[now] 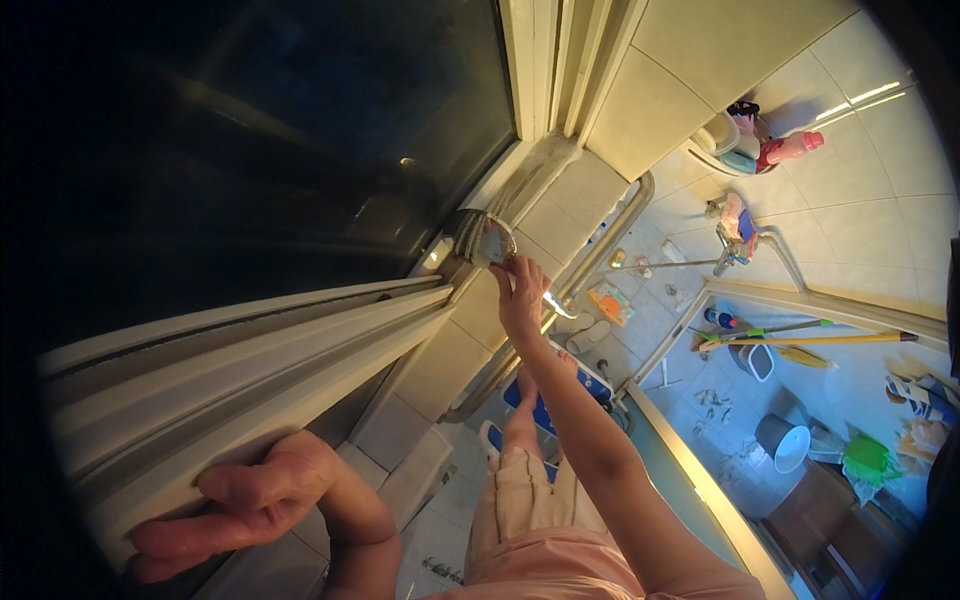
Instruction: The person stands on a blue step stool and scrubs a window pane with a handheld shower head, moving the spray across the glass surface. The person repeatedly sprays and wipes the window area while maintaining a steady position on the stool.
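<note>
At lower left my left hand [247,502] is curled against the edge of a pale sliding window frame [315,375] and holds on to it. My right hand [523,289] reaches out to the sill corner and pinches the rim of a round, shiny, see-through piece [487,238]; whether it is a dish or a lid cannot be told. The piece lies at the window track, beside the dark window pane [285,150]. Below the sill, my bare feet stand on a blue and white step stool [592,382].
A pipe [626,214] runs below the tiled ledge. Slippers [589,336] lie on the floor. On the right wall are a bottle holder [739,161] and a tap [731,255]. Beyond a door frame [694,472] stand a yellow-handled tool [817,339] and a grey bucket [781,444].
</note>
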A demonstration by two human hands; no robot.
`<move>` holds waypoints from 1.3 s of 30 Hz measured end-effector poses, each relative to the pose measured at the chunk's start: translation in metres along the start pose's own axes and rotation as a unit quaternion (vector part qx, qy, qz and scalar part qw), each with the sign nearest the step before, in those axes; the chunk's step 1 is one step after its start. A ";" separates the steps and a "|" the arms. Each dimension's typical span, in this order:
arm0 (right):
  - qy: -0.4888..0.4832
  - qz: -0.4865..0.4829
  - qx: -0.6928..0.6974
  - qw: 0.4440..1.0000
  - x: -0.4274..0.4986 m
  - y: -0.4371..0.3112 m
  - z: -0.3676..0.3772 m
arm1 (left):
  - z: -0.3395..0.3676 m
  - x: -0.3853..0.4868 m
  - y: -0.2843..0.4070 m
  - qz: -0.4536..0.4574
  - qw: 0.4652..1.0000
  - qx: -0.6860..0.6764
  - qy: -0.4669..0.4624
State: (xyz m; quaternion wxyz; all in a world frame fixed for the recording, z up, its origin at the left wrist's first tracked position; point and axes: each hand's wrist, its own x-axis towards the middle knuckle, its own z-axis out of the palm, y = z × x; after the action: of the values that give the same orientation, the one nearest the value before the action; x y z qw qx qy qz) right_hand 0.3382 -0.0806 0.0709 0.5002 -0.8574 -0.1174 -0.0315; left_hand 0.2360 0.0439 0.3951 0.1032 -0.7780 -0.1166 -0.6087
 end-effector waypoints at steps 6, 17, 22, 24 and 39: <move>-0.026 0.001 0.022 0.999 -0.007 -0.002 -0.004 | -0.018 -0.002 0.000 -0.013 0.998 -0.061 0.008; -0.047 0.036 0.089 0.994 -0.020 -0.021 -0.021 | 0.070 -0.238 0.093 -0.694 0.439 -0.427 -0.379; -0.081 0.080 0.093 0.989 -0.023 -0.027 -0.028 | 0.098 -0.267 0.081 -0.747 0.295 -0.520 -0.290; -0.097 0.089 0.096 0.987 -0.022 -0.025 -0.032 | 0.099 -0.271 0.084 -0.744 0.292 -0.534 -0.275; -0.158 0.092 0.109 0.977 -0.042 0.008 -0.045 | 0.095 -0.277 0.077 -0.694 0.274 -0.591 -0.306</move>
State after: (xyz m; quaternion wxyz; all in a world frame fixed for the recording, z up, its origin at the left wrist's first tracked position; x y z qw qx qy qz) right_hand 0.3019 -0.1304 0.0794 0.5665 -0.7989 -0.1185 0.1637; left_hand 0.2836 -0.0163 0.1018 -0.8897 -0.3801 -0.2432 -0.0693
